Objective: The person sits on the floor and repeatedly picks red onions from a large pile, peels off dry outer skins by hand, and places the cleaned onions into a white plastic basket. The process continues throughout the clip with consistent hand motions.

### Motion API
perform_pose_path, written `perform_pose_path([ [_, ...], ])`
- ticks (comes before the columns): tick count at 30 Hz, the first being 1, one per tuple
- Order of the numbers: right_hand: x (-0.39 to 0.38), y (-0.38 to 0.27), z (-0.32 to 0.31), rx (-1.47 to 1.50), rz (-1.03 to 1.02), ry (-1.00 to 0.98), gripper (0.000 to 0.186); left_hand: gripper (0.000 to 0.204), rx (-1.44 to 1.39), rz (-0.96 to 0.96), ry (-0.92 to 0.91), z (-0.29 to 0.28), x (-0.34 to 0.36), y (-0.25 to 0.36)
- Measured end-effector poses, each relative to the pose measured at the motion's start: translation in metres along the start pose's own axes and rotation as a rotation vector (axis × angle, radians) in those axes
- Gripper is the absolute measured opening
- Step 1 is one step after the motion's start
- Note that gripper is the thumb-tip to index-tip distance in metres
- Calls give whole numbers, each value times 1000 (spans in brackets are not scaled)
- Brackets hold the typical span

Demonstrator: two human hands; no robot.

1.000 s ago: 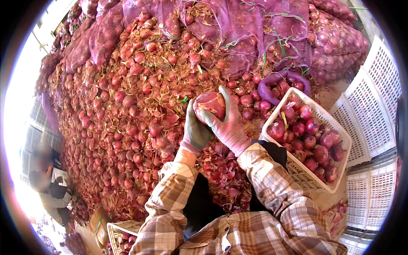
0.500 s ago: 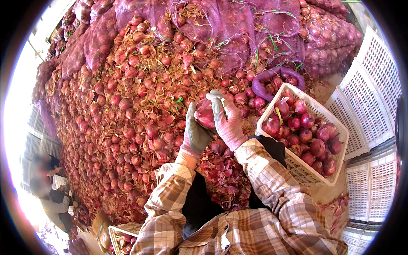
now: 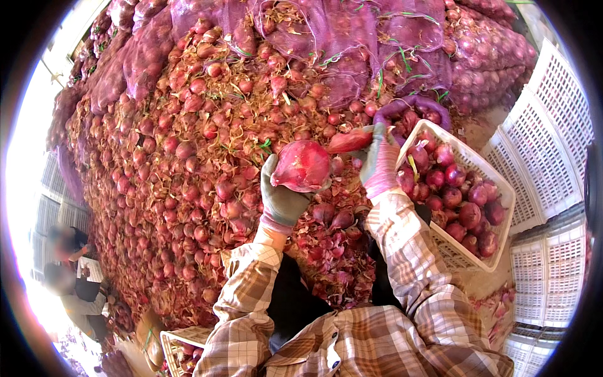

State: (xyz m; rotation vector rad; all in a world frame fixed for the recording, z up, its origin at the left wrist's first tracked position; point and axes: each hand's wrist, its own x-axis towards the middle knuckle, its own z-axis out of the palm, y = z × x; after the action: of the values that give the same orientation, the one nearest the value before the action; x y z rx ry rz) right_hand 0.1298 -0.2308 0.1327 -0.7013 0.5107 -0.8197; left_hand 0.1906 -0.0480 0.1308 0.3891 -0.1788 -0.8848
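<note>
A large red onion (image 3: 301, 166) rests in the grey-gloved fingers of my left hand (image 3: 281, 200), above the onion heap. My right hand (image 3: 379, 164), in a grey and pink glove, is apart from it to the right. Its fingers pinch a strip of red onion skin (image 3: 349, 141) that points toward the onion. Just right of that hand stands a white plastic crate (image 3: 507, 210) filled with shiny red onions (image 3: 453, 201). Beneath my hands lie loose onions and torn skins (image 3: 336, 267).
A big heap of onions (image 3: 169, 207) spreads left and ahead. Purple mesh sacks (image 3: 342, 38) lie behind it, one with a rolled rim (image 3: 433, 102) beside the crate. Empty white crates (image 3: 546, 141) are stacked at right. Two people (image 3: 78, 283) are at far left, near another crate (image 3: 179, 339).
My hands have moved apart. The onion stays in my left hand, while my right hand has gone right with a strip of skin pulled off it.
</note>
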Motion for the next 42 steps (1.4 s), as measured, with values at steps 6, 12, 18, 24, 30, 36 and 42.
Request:
perform_pose_path([
  [6,-11,-29,-13,-537,85,-594,41,65,-4,103,58,-22,-11,27],
  [12,-33,13,-22,-1210,-325,-971,97,69,78,71,206,-36,-7,28],
  [18,-63,40,6,-771,-390,-741,113,58,669,411,193,-46,0,-7],
  [24,-56,46,6,-125,-131,-609,80,47,571,483,37,-37,7,1],
  [30,-50,41,-11,-263,-117,-521,52,64,846,179,69,4,-14,-12],
  [36,-63,39,-5,-530,-144,-544,46,46,1039,449,134,-5,-14,-16],
  [42,-64,49,-11,-154,192,-440,55,27,673,480,311,-28,-1,-6],
])
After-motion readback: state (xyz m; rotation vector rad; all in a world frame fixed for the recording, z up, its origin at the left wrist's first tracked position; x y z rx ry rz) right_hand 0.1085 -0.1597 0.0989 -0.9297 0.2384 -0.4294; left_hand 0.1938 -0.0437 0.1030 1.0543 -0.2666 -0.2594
